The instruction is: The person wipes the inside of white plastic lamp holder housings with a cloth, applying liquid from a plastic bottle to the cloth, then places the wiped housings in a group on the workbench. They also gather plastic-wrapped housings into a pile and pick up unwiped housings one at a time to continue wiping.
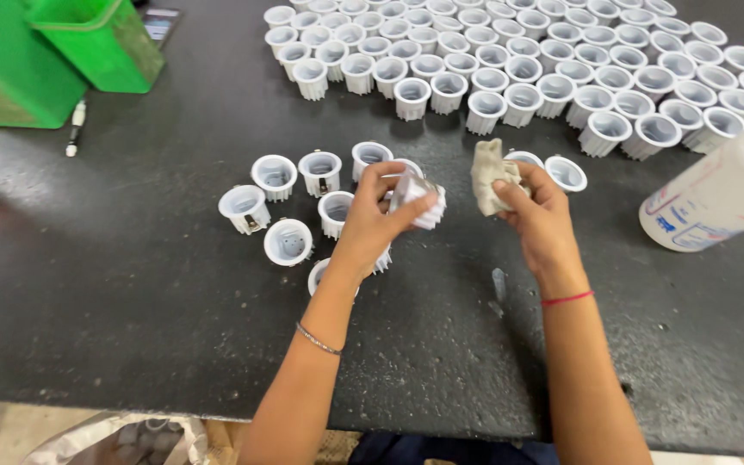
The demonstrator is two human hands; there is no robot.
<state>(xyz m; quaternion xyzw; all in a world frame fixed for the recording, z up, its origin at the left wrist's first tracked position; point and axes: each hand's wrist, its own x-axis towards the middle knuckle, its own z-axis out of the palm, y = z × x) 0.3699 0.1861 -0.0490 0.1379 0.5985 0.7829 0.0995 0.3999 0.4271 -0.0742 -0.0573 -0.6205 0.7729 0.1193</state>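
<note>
Over the dark worktop (131,284), seen from your head camera, your left hand (372,220) is closed around a white ribbed lamp housing (419,200), held tilted just above the small cluster of housings (290,202) that stands loose on the worktop. Your right hand (540,215) sits just beside that held housing, its fingers clamped on a crumpled beige cloth (491,175); cloth and housing are close but apart. Beyond the held housing, a large packed block of white housings (544,69) fills the far side. To its right lies a white plastic bottle (716,198); far to its left stand green bins (53,47).
</note>
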